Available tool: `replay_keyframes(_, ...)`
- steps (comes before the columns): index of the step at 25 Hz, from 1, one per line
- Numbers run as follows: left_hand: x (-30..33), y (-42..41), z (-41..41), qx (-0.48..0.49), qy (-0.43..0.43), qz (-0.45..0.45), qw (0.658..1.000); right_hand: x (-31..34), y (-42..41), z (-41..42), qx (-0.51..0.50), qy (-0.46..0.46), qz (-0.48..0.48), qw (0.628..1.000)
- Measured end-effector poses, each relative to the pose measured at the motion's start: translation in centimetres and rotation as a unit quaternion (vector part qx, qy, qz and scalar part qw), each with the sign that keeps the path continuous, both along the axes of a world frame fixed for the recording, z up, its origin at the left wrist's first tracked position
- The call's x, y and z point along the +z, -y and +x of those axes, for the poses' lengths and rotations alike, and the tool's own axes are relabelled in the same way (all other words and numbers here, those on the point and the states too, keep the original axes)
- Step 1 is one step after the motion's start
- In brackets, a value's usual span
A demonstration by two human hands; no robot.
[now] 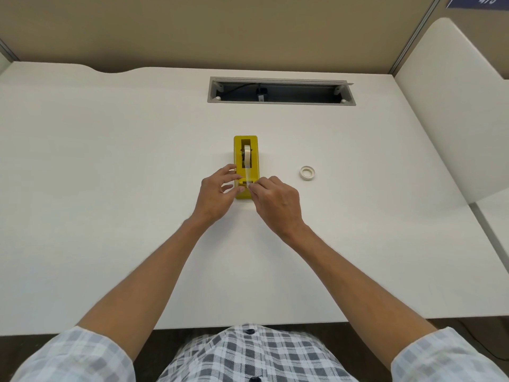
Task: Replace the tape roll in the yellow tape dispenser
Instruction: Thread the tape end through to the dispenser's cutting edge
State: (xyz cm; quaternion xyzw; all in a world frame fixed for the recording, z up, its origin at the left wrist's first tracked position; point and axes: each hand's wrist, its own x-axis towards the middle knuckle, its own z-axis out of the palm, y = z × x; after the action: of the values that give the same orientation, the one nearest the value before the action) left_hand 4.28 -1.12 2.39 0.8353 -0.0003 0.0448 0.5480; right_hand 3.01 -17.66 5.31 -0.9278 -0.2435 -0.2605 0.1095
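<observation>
Yellow tape dispenser (246, 166) mid-desk, tape roll (246, 155) seated inside. My right hand (276, 202) pinches the tape strip (248, 176) at the dispenser's near end; left hand (217, 195), fingers loosely spread, steadies the dispenser's left side. Second roll (307, 172) lies to the dispenser's right. Sign (479, 1) at far right reads "475".

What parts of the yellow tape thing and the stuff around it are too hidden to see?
Head view only:
- Cutter end of the yellow dispenser: covered by the left hand and right hand.
- Tape strip end: hidden under fingertips.
- Blue sign: cut off by the top edge.
- Loose tape ring: too small to judge tape left.
</observation>
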Motion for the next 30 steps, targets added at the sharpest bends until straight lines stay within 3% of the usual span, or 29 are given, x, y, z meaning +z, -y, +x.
replay_keyframes(30, -0.28, -0.09, 0.28, -0.006, 0.007, 0.023, 1.0, -0.18, -0.18, -0.05, 0.018, 0.003, -0.043, 0.999)
